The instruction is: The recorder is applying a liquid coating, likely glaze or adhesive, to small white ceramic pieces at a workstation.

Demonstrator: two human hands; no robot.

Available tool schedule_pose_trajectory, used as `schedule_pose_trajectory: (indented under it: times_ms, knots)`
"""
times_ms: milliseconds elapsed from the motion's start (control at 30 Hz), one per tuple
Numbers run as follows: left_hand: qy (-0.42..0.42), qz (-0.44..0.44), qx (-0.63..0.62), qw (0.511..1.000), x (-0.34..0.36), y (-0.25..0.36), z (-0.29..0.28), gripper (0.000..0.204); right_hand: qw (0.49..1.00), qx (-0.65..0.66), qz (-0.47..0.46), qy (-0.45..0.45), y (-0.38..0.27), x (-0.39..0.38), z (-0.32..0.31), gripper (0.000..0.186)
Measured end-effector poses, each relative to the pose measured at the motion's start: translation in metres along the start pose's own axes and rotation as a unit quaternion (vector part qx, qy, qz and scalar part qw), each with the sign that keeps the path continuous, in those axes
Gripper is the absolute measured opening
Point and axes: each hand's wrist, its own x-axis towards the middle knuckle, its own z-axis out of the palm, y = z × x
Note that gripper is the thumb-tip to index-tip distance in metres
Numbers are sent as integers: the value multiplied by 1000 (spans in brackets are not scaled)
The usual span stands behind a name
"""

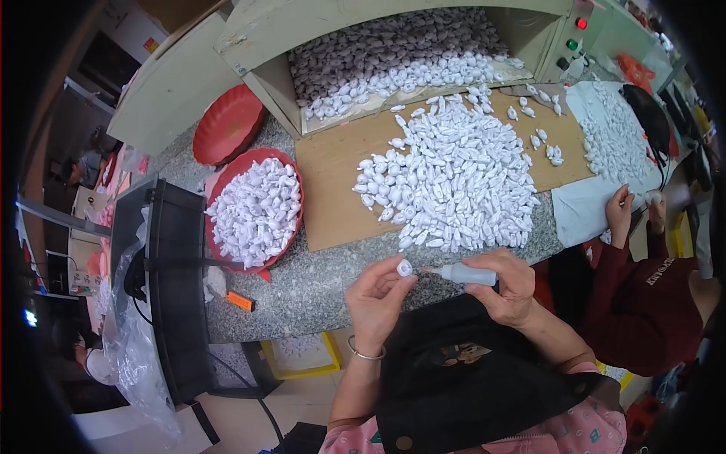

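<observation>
Over the bench (321,295), my left fingers (395,291) pinched a white piece (404,268) and my right fingers (485,295) gripped a bottle (470,275) sideways, nozzle (436,271) toward it, seemingly for aim; the pile (465,178) lay beyond, probably for easy reach.

Orange block (240,301), yellow-rimmed tray (332,352)
</observation>
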Motion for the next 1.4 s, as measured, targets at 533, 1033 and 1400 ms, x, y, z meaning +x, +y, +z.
schedule_pose_trajectory:
  times_ms: [533, 1033, 1400]
  knots:
    - [2, 25, 16, 1000, -3, -2, 2, 35, 1000, -14, 1, -6, 1, 1, 1, 31]
    - [4, -4, 7, 1000, -2, -4, 3, 33, 1000, -12, 23, -18, 0, 2, 0, 29]
    - [-9, -16, -2, 1000, 0, -6, 3, 30, 999, 1, 19, -29, 2, 0, -1, 28]
